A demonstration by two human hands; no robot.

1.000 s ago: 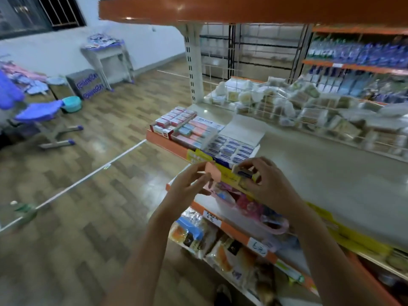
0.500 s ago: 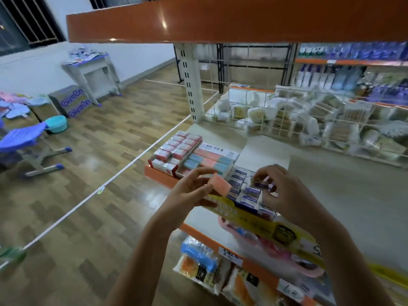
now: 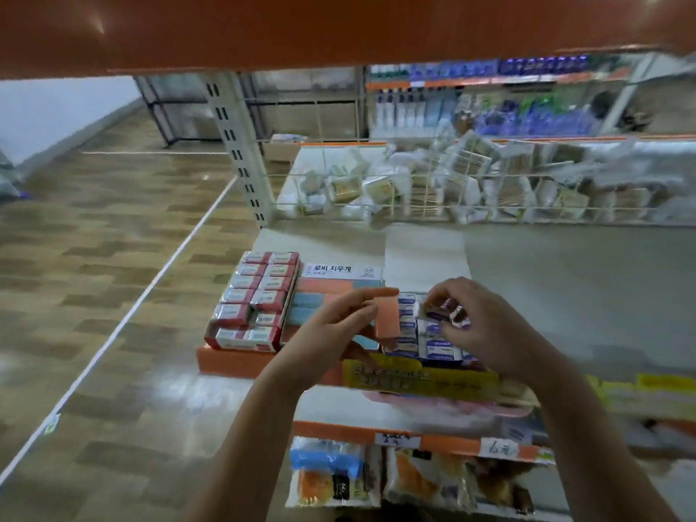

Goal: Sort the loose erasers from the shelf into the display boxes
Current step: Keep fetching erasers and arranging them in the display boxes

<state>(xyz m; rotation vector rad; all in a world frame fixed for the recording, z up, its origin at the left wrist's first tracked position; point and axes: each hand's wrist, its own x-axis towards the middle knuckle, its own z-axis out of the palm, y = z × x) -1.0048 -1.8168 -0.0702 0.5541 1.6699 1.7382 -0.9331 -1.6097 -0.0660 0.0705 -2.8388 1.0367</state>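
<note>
Open shelf beyond and right of the hands

Bare grey shelf (image 3: 565, 288) lies open right of the right hand (image 3: 486, 333); the wire basket (image 3: 414, 205) bars the back, the upper shelf (image 3: 339, 28) overhangs, red eraser boxes (image 3: 256, 303) crowd left.

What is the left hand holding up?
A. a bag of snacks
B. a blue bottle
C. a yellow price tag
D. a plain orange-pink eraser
D: the left hand pinches a plain orange-pink eraser above the display boxes, while the right hand holds small blue-and-white wrapped erasers.
</note>
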